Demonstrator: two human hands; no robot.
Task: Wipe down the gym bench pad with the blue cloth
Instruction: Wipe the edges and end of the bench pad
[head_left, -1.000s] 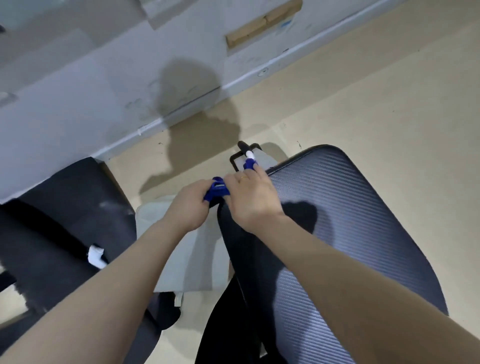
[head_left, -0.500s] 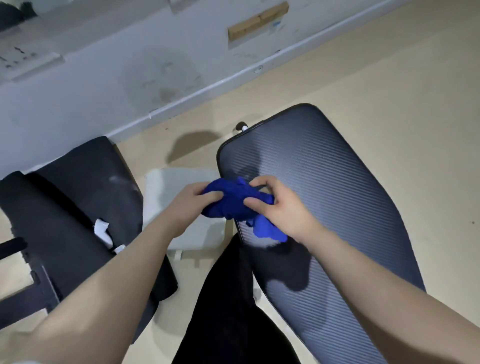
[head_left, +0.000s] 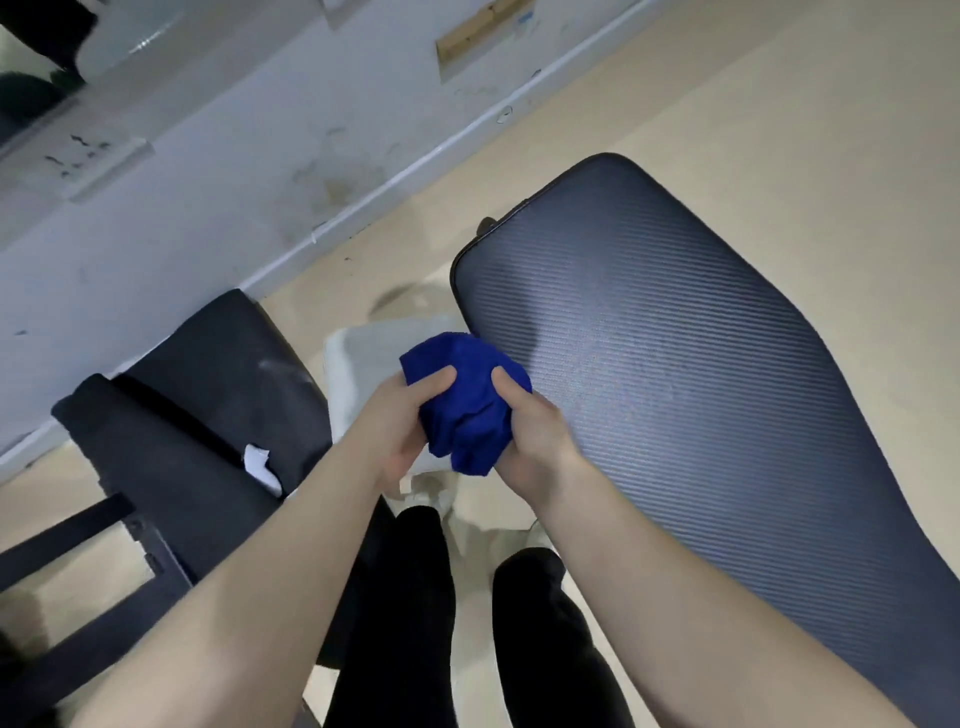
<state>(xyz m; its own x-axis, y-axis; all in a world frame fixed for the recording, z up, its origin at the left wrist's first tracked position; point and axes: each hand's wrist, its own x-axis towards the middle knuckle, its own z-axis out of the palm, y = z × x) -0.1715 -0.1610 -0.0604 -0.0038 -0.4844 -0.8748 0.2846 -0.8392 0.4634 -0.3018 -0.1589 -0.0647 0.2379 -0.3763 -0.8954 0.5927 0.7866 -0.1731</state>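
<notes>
Left hand (head_left: 400, 431) and right hand (head_left: 535, 436) are both gripping the bunched cloth (head_left: 465, 402), thumbs curled on it, beside the bench (head_left: 701, 389).

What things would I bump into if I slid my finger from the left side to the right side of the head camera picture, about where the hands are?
Black folded mat → left hand → blue cloth → right hand → gym bench pad.

Bench pad (head_left: 675, 374): dark ribbed vinyl, it looked, slight sheen.
Blue cloth (head_left: 467, 410): soft, matt fabric, bunched.
</notes>
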